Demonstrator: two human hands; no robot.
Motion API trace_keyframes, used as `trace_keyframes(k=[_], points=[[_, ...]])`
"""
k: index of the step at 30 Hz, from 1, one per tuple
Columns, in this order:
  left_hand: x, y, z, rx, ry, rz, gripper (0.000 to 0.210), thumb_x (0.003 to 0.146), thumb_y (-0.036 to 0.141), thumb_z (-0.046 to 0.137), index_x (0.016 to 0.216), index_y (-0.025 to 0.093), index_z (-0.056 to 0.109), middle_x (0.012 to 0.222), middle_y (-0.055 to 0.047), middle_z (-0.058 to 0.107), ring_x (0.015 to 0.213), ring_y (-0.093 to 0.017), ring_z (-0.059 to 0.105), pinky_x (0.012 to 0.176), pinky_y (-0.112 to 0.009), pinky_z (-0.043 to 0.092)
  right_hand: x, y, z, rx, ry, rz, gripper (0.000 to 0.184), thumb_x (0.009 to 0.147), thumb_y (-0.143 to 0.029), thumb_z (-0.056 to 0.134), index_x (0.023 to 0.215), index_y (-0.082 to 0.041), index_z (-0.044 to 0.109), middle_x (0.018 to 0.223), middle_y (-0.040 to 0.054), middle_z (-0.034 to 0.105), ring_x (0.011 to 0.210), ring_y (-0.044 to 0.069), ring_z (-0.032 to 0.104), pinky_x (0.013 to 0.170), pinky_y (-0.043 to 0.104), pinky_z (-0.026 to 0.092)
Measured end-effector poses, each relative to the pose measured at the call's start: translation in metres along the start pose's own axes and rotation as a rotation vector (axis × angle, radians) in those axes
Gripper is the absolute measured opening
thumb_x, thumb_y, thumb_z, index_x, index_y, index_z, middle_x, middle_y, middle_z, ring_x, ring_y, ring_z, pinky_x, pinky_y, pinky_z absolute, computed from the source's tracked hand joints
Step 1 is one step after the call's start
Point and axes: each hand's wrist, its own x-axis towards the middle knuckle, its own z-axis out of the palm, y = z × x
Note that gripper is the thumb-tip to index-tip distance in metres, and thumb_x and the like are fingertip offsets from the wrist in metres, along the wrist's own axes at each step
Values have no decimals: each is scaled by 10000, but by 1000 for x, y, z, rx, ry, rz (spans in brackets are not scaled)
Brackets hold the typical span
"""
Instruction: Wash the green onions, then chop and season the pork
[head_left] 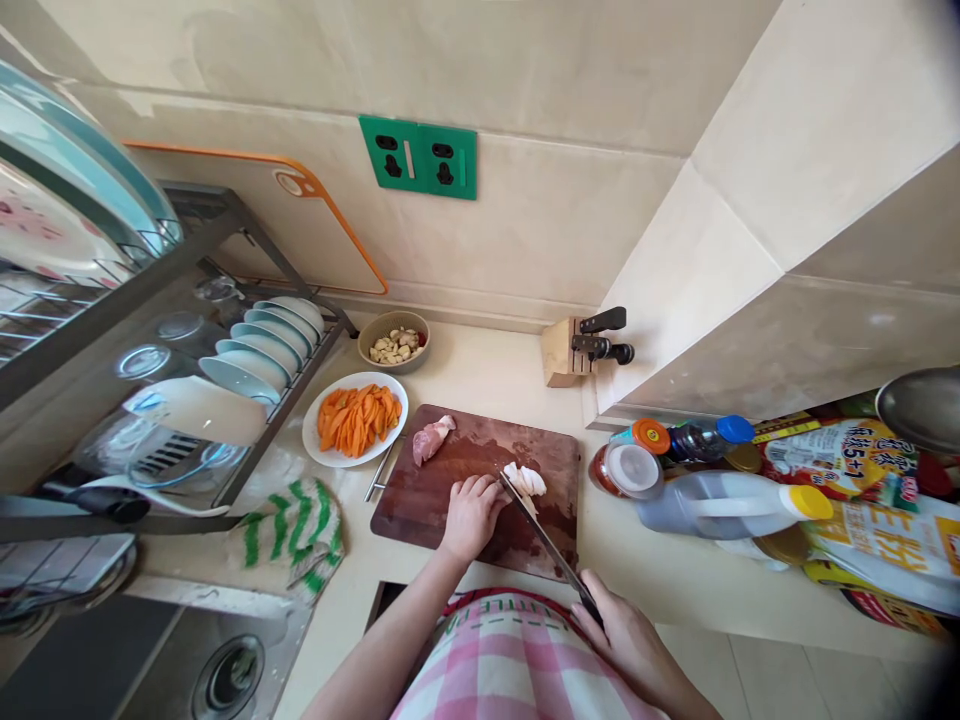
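Note:
On the brown cutting board (487,430), my left hand (474,515) rests with its fingers curled and pressed together beside the blade. Whatever lies under those fingers is hidden from me. My right hand (619,625) is closed round the handle of a kitchen knife (546,543), whose tip points away from me. Pale meat slices (526,480) lie just right of the blade's tip. A pink piece of raw meat (433,441) sits apart at the board's upper left. Wet marks cover part of the board's surface.
Left of the board are a plate (309,440) of sliced carrots (360,418), a bowl of garlic cloves (397,346) and a striped cloth (289,530). A dish rack (247,235) overhangs the sink (225,660). A knife block (561,352) and bottles (720,505) stand right.

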Motion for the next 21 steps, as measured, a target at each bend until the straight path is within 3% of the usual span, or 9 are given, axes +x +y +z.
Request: trace_keyframes(k=[10,17,21], points=[[2,-1,-1,-11,-7,-16,164,853,269,500,979,230,598,1069,-45,625,956,-216,534,777,-363,345,63,-42,11,-75,145,-106,306,884,-278,317,1112,-148,475,918,121,669,859,223,640,675,259,430],[-3,-4,4,-20,32,-34,198,854,278,494,1026,239,584,1086,-55,611,979,-220,525,791,-361,346,23,12,18,20,21,4,347,868,-347,300,1137,-185,448,894,85,683,826,214,651,663,260,441],[-4,-4,4,-32,27,-38,197,858,274,485,1026,237,582,1084,-57,600,983,-215,520,802,-359,349,6,17,10,-15,19,5,379,870,-390,279,1141,-184,446,892,90,682,837,228,644,682,274,436]])
